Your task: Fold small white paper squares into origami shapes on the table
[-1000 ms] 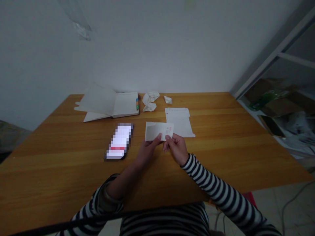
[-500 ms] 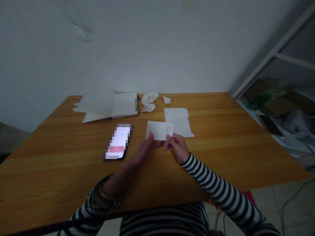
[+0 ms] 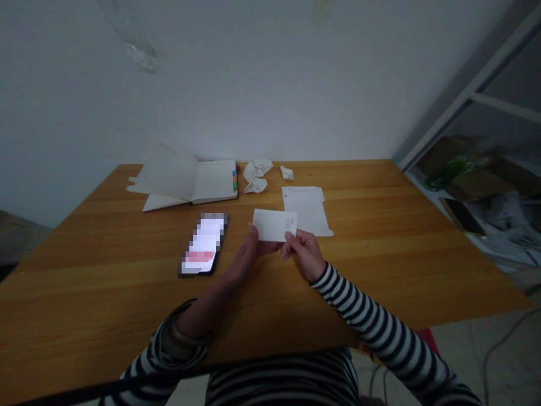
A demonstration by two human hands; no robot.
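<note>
Between my hands is a small white piece of paper, seemingly folded, with faint lines and a reddish print at its right end. My left hand supports it from below, its thumb along the left edge and its fingers behind the paper. My right hand pinches the lower right corner with the thumb on the front. Just beyond, a flat white sheet with uneven edges lies on the table, partly covered by the held paper.
Left of my hands lies a phone with a lit, blurred screen. An open notebook with coloured tabs is at the back left of the wooden table. Crumpled paper and a smaller scrap lie near the wall.
My left thumb has shifted from the front of the paper up to its left edge. The right hand keeps its pinch, and the paper has hardly moved.
</note>
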